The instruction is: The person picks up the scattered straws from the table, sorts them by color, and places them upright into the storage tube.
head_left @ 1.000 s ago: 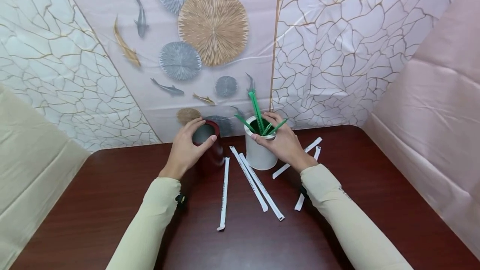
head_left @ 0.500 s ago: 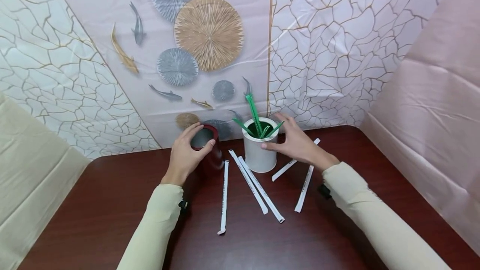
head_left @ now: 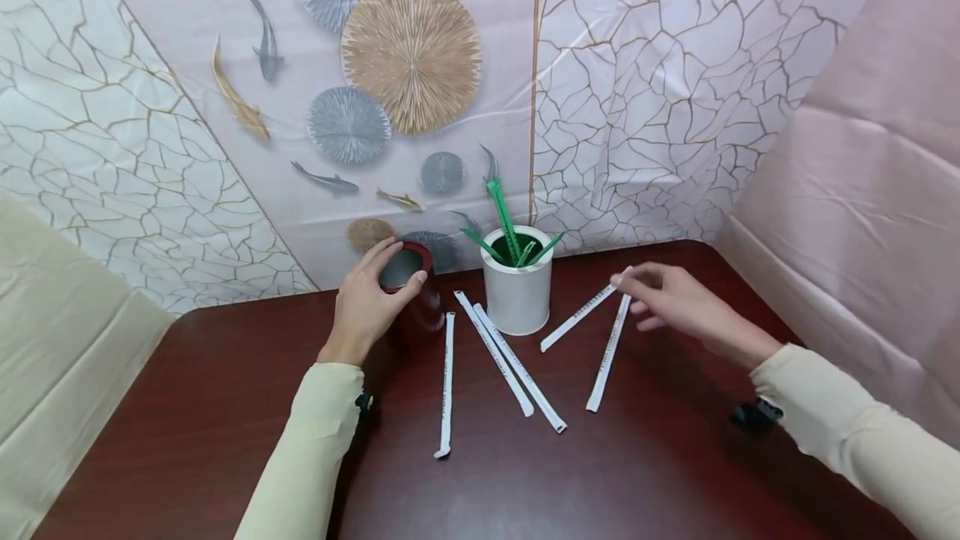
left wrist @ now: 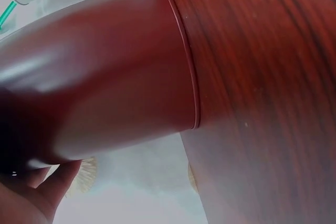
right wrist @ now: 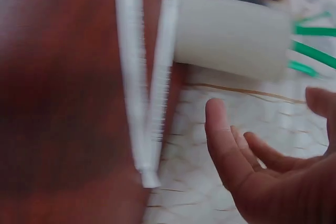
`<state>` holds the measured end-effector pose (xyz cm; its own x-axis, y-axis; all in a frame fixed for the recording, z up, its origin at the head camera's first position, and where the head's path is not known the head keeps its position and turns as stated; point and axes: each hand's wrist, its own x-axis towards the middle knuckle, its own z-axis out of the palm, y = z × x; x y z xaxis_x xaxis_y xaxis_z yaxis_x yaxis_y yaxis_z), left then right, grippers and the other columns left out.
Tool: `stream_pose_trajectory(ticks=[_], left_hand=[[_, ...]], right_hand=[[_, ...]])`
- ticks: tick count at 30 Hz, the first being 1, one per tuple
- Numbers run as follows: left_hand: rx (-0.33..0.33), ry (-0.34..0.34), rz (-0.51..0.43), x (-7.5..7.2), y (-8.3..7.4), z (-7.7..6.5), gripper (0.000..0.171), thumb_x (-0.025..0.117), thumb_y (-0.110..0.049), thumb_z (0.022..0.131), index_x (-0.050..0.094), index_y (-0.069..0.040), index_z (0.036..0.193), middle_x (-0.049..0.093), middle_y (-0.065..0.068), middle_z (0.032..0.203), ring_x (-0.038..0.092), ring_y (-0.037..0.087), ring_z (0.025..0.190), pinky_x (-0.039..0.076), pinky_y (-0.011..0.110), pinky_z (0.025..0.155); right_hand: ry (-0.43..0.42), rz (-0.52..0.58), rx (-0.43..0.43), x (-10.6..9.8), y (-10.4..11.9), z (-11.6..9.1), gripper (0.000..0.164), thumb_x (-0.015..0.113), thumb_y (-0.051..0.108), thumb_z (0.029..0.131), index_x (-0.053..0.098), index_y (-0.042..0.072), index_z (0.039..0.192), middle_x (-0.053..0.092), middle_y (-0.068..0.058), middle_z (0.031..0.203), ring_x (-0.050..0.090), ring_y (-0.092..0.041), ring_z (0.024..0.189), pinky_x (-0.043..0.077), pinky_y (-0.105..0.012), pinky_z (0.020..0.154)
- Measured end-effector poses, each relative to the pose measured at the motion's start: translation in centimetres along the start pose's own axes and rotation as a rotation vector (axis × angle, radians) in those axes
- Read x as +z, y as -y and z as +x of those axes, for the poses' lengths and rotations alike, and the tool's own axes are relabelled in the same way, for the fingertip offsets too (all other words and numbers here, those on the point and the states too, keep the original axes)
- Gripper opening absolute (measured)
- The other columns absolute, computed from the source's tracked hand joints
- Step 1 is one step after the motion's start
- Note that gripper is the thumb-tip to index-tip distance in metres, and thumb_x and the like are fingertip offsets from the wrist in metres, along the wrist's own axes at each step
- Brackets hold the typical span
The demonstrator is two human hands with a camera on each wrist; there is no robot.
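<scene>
White cup [head_left: 517, 298], upright on the dark wooden table [head_left: 525, 490], with green strips [head_left: 504, 219] projecting above its rim. Left of the white cup stands a dark red cup [head_left: 427, 307], also upright; the left hand [head_left: 365, 302] grips it near the rim, thumb and fingers curved round opposite sides. Right of the white cup, the right hand [head_left: 678, 302] is at the far ends of two white strips [head_left: 609, 353]; its thumb and forefinger are parted, holding nothing, though contact cannot be told. Three further white strips [head_left: 447, 382] lie left and in front of the white cup. A patterned cloth [head_left: 652, 107] hangs behind it.
</scene>
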<state>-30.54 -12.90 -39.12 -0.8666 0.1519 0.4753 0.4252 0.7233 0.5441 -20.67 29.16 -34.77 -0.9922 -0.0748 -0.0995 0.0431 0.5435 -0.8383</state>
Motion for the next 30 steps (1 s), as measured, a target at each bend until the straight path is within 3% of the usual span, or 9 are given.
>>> stream_pose_trajectory(ticks=[4,8,15,23,30], left_hand=[[-0.003,0.006,0.01,0.1,-0.2,0.2,0.072,0.067,-0.065,0.094,0.061,-0.022,0.151,0.049,-0.005,0.162,0.049,0.036,0.145,0.044,0.068,0.105],[-0.007,0.028,0.019,0.7,-0.3,0.2,0.073,0.067,-0.067,0.093,0.061,-0.023,0.151,0.049,-0.007,0.162,0.051,0.037,0.143,0.046,0.069,0.101],[-0.023,0.021,0.039,0.6,-0.1,-0.2,0.07,0.066,-0.064,0.094,0.059,-0.025,0.152,0.048,-0.008,0.162,0.051,0.038,0.143,0.047,0.069,0.099],[-0.024,0.009,0.01,-0.1,0.0,-0.5,0.067,0.066,-0.062,0.094,0.06,-0.026,0.151,0.049,-0.01,0.161,0.051,0.035,0.143,0.048,0.069,0.098],[-0.015,-0.003,-0.022,-0.4,0.2,-0.4,0.073,0.07,-0.069,0.09,0.062,-0.027,0.149,0.051,-0.012,0.159,0.051,0.026,0.145,0.05,0.064,0.099]], right_hand=[[0.018,0.056,0.084,0.9,-2.7,0.0,0.058,0.061,0.031,0.108,0.048,-0.018,0.137,0.063,-0.031,0.121,0.074,-0.022,0.087,0.065,-0.038,0.075],[0.034,0.081,0.18,1.6,-5.0,0.4,0.046,0.064,0.025,0.107,0.053,-0.017,0.121,0.066,-0.019,0.095,0.072,-0.016,0.066,0.064,-0.035,0.065],[0.059,-0.02,0.233,2.8,-6.1,2.1,0.036,0.07,0.023,0.102,0.063,-0.008,0.087,0.067,-0.01,0.067,0.066,-0.011,0.051,0.06,-0.028,0.055],[0.044,-0.219,0.271,3.3,-5.6,3.4,0.028,0.064,0.013,0.101,0.064,-0.006,0.08,0.068,-0.011,0.061,0.067,-0.013,0.047,0.058,-0.026,0.051],[0.041,-0.165,0.263,2.4,-5.4,3.1,0.026,0.06,0.013,0.1,0.061,-0.006,0.083,0.066,-0.01,0.062,0.067,-0.011,0.049,0.059,-0.026,0.053]])
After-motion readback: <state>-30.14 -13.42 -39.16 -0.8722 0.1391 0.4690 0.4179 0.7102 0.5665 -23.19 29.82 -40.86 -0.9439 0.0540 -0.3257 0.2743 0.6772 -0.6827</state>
